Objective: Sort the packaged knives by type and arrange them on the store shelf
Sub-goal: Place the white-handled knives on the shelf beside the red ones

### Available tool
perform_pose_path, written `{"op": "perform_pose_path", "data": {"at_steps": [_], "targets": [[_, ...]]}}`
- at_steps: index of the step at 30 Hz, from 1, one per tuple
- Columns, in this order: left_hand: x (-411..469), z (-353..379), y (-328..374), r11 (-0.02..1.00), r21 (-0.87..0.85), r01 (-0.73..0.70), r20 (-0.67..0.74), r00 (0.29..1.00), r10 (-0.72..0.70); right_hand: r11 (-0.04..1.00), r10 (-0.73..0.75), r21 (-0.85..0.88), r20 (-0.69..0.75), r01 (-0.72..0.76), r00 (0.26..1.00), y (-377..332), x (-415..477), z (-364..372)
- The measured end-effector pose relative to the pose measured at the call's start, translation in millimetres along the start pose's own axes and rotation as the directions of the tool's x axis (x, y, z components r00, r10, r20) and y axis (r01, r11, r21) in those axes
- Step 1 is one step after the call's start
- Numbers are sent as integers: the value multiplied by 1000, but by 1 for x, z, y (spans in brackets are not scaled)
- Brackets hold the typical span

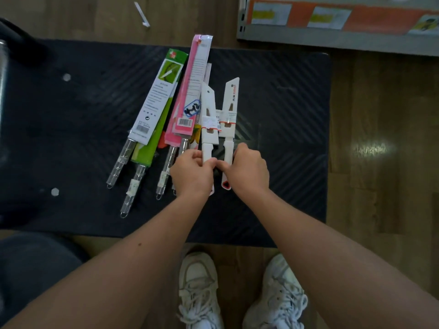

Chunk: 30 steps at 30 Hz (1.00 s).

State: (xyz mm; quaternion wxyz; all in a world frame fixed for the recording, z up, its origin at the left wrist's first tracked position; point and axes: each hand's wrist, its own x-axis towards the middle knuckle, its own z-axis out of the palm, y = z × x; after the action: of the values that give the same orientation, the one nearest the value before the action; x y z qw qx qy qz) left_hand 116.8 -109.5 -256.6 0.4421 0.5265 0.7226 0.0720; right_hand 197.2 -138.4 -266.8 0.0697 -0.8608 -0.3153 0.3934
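Several packaged knives lie on a black cart platform [285,115]. Two white sheathed knives stand side by side at the middle. My left hand [192,173] grips the handle of the left white knife [209,119]. My right hand [247,172] grips the handle of the right white knife [230,108]. To their left lie a pink-carded knife [193,91] and green-carded knives [161,96] with clear handles. A second pink card is partly hidden under the first.
A grey store shelf [332,39] with orange price labels runs along the top right. The cart's dark handle post [14,39] is at the far left. My white shoes [202,288] stand on the wooden floor below the platform. A small white strip [142,14] lies on the floor.
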Motion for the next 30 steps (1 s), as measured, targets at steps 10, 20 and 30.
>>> {"op": "perform_pose_path", "data": {"at_steps": [10, 20, 30], "targets": [[-15, -24, 24, 998, -62, -5, 79, 997, 10, 993, 114, -37, 156, -110, 981, -1, -12, -29], [-79, -113, 184, 976, -187, -112, 84, 988, 130, 995, 82, 62, -5, -81, 997, -52, -80, -221], [-192, -246, 392, 889, -373, -266, 112, 938, 327, 996, -62, 45, -273, 77, 960, -146, -221, -458]]}}
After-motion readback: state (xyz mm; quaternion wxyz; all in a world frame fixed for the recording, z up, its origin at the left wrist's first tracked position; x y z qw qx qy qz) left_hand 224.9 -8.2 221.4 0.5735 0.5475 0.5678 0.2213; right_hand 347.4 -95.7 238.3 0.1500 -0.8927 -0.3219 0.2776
